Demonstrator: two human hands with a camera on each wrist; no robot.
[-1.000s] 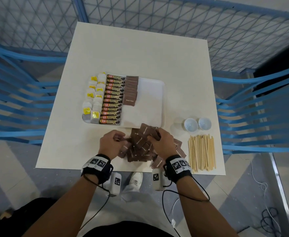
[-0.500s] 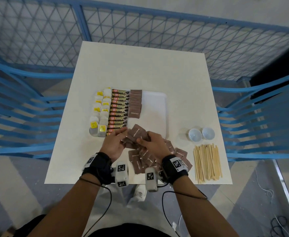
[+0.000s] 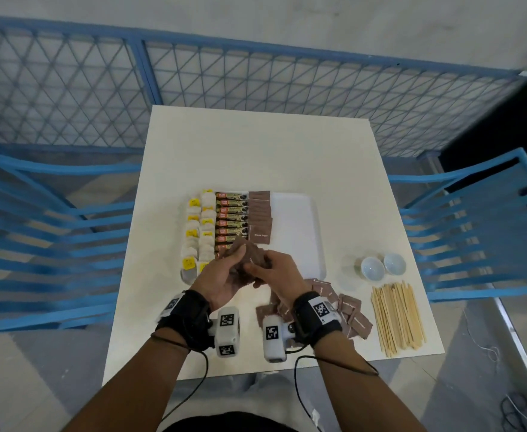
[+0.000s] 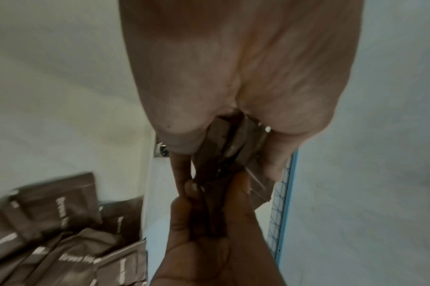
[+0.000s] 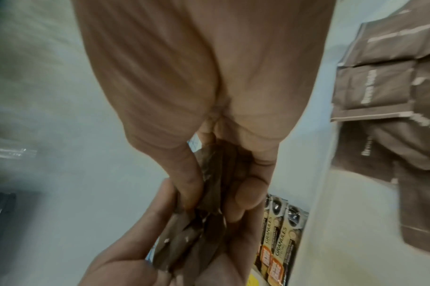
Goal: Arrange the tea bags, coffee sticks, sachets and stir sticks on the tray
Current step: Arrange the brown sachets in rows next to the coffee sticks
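You hold a bunch of brown sugar sachets (image 3: 249, 257) between both hands: your left hand (image 3: 224, 275) cups them from below with fingers and thumb curled round the bunch, and your right hand (image 3: 274, 271) pinches the same bunch from the other side, so both hands are closed on it, which the wrist views confirm. A second ago your hands were down in the loose pile on the table; now they have lifted with the bunch and moved forward, and it hangs above the near edge of the tray (image 3: 299, 226), over the near end of the coffee sticks (image 3: 231, 219). That suggests you are squaring the sachets up before laying them down to continue the sachet row (image 3: 259, 213), which runs just right of the coffee sticks and stops short of the near edge. The tea bags (image 3: 198, 232) stand in two columns along the tray's left side, and the right half of the tray is bare. More loose sachets (image 3: 346, 310) lie scattered on the table (image 3: 262, 151) by your right wrist, and the stir sticks (image 3: 396, 316) lie in a bundle to their right, off the tray, just in front of two small white cups (image 3: 382, 266). I judge the sachets only partly done and the stir sticks not yet started.
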